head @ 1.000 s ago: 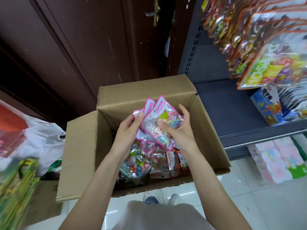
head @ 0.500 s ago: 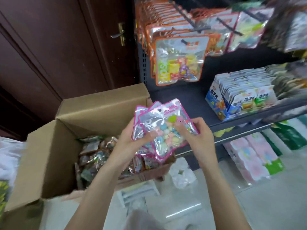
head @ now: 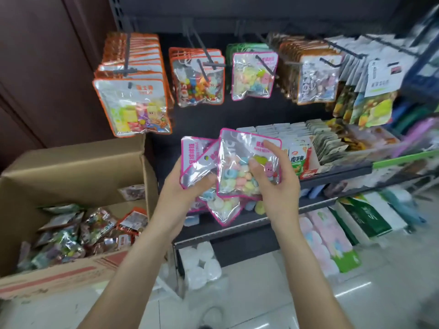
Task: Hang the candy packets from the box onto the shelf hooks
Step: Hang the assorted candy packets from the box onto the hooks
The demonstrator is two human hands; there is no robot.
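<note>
Lifted clear of the cardboard box [head: 71, 167], the pink-edged candy packets [head: 247, 162] are now up before the shelf hooks [head: 209, 60]. Her left hand [head: 187, 188] grips the fanned rear packets; her right hand [head: 275, 181] pinches the front one. A matching packet [head: 253, 76] hangs just above.

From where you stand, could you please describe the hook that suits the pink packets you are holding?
Look at the shelf's top row of hooks. Third cluster from the left hangs a pink-edged packet of pastel candy. Its neighbours are orange-edged; it alone matches the held packets.
</note>
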